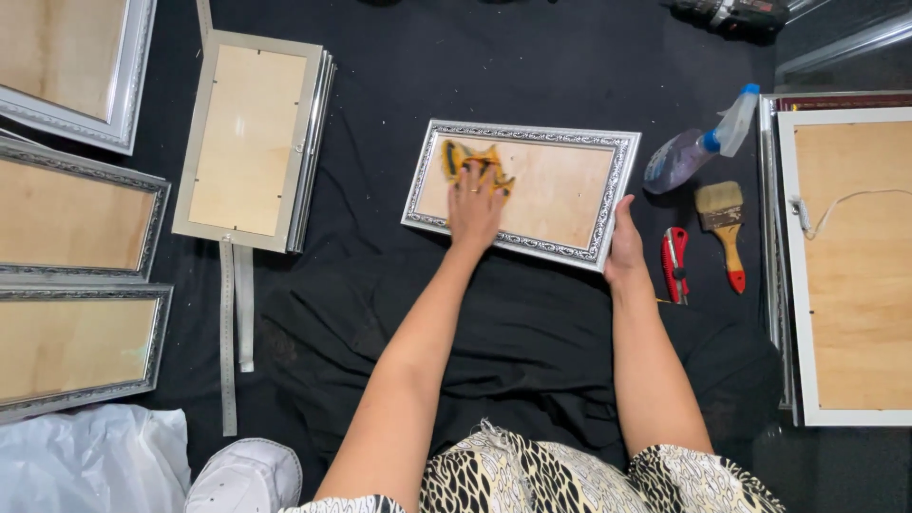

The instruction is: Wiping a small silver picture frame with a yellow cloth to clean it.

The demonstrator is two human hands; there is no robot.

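An ornate silver picture frame with a wood-coloured panel lies flat on the black cloth in the middle. My left hand presses a yellow cloth onto the panel near its upper left part. My right hand grips the frame's lower right corner, thumb along the edge.
A spray bottle, a paintbrush and a red utility knife lie right of the frame. Stacked frames sit at the upper left, more frames along the left edge, a white-bordered one at right. A metal ruler lies at lower left.
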